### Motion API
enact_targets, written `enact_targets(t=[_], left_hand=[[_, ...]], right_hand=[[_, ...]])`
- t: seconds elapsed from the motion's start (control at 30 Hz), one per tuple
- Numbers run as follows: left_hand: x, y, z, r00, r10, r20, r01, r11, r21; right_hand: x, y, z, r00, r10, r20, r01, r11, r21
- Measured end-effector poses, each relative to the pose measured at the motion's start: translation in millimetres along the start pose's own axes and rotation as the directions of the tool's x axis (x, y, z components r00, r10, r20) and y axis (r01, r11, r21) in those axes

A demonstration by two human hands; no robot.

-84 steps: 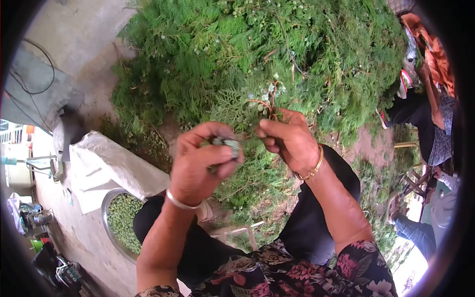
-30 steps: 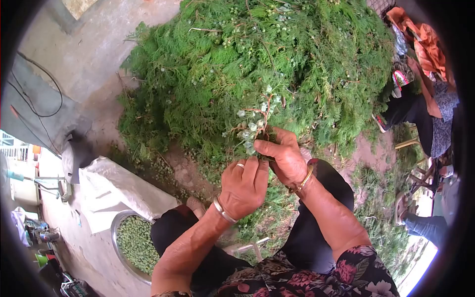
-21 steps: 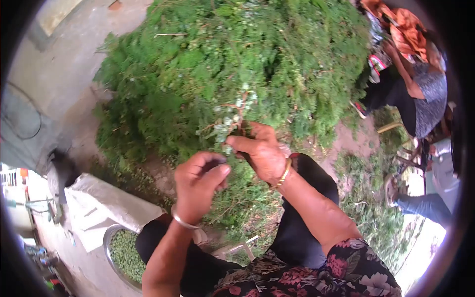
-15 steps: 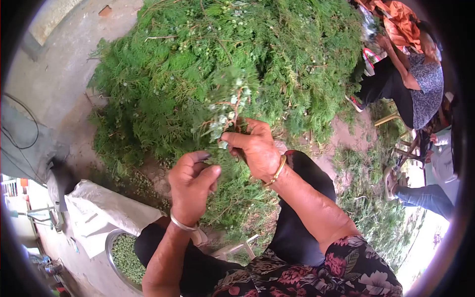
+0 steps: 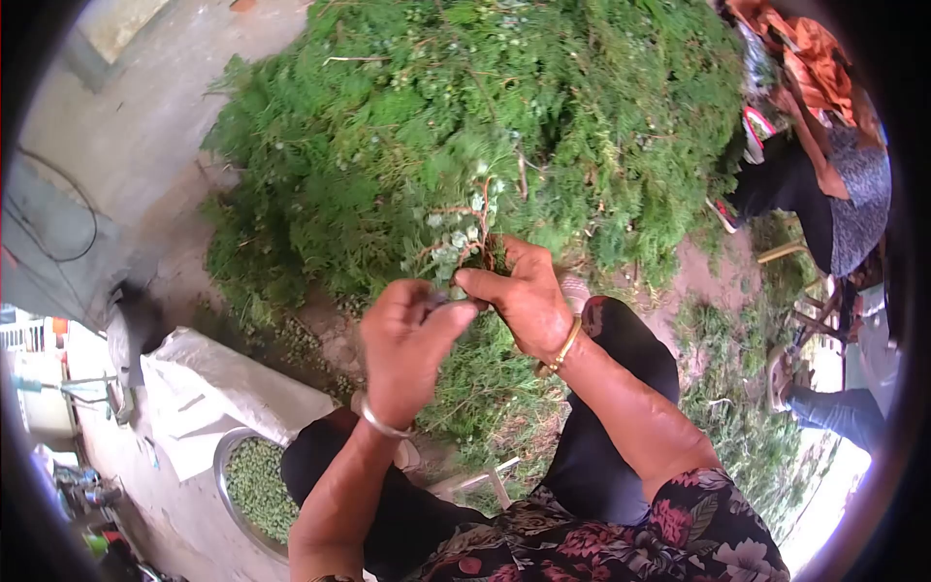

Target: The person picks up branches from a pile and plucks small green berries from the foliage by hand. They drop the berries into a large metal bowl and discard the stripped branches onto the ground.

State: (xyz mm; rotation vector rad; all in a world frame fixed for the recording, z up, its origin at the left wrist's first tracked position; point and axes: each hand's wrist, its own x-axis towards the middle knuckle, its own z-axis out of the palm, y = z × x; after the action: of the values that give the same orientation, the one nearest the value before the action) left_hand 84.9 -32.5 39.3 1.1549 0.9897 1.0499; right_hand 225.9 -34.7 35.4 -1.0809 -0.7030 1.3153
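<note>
My right hand [image 5: 524, 296], with a gold bangle at the wrist, is closed in a pinch on a conifer sprig [image 5: 483, 209]. The sprig has reddish-brown stems and carries clusters of pale green seed cones [image 5: 448, 244]. Right against its lower end is my left hand [image 5: 412, 339], which wears a silver bangle. Its thumb and fingers are drawn together close to the right fingertips, and what lies between them is hidden. Beyond both hands rises a large heap of green conifer branches [image 5: 388, 145].
A metal basin [image 5: 225, 485] of small green cones stands at lower left, beside a white sack [image 5: 228, 383]. At right sits a person in a patterned top [image 5: 858, 199], with another person's jeans leg [image 5: 834, 412] below. Loose greenery [image 5: 727, 378] litters the floor.
My left hand has moved right and up to the sprig, and its thumb and fingers have closed there. The right hand keeps its grip. The whole view has shifted slightly.
</note>
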Motion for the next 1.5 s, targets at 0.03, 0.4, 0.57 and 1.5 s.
enact_targets(t=[0.03, 0.4, 0.57, 1.5], left_hand=[[2, -6, -1, 0.999, 0.048, -0.002, -0.047, 0.983, 0.179], [0, 8, -4, 0.995, -0.078, 0.063, 0.066, 0.982, 0.178], [5, 9, -16, 0.976, -0.167, 0.136, 0.194, 0.957, -0.218], [10, 11, -27, 0.931, -0.282, 0.232, 0.354, 0.851, -0.387]], right_hand=[[-1, 0, 3, 1.0, -0.01, 0.028, 0.011, 0.999, -0.032], [-3, 1, 0, 0.997, 0.065, 0.036, -0.064, 0.998, -0.028], [-2, -6, 1, 0.991, 0.129, 0.047, -0.131, 0.99, 0.052], [-7, -15, -3, 0.957, 0.14, 0.254, -0.058, 0.95, -0.306]])
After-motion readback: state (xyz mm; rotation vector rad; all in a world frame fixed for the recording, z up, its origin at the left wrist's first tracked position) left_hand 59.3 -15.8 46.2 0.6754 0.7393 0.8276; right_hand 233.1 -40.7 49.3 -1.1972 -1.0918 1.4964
